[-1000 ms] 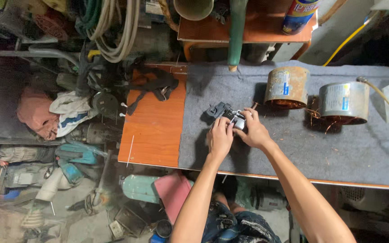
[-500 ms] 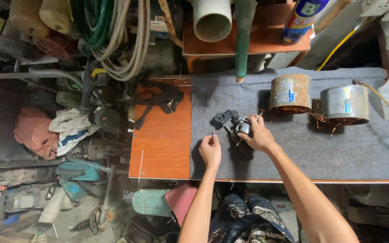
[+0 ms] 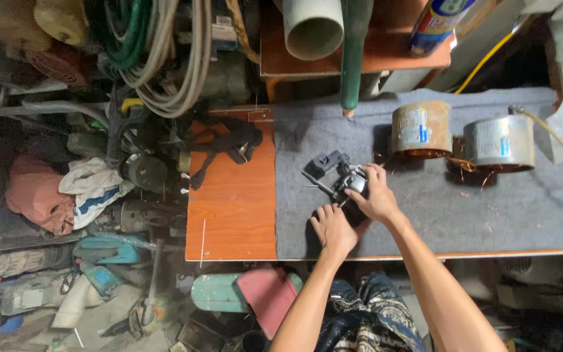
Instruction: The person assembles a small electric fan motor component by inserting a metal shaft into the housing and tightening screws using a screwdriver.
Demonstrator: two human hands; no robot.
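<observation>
- On the grey felt mat (image 3: pixel 425 215) covering the surface (image 3: pixel 232 215), near its front edge: working a small motor assembly (image 3: pixel 341 177), dark bracket to the far side, pale metal body nearer.
- Right hand (image 3: pixel 376 195): clenching around the motor assembly's metal body from the right, fingers curled over its top, pinning it to the mat.
- Left hand (image 3: pixel 332 228): lying released just in front of the assembly, fingers stretched toward a thin metal rod (image 3: pixel 318 184) jutting from its left side; grasping nothing, fingertips close to the part, contact too small to tell.
- Standing well apart to the right: two squat metal cylinders (image 3: pixel 420 128), rusty-edged, labels facing up, with copper wire strands (image 3: pixel 467 164) frayed between them.
- Lying on the bare orange board to the left: a black strap (image 3: pixel 229 145).
- Judging the step: steadying and fiddling with the assembly, apparently mid-disassembly or mid-fitting.
- Judging the next move: needing a firm right-hand grip against twisting, and fine fingertip work from the left at the rod, avoiding a slip off the mat.
</observation>
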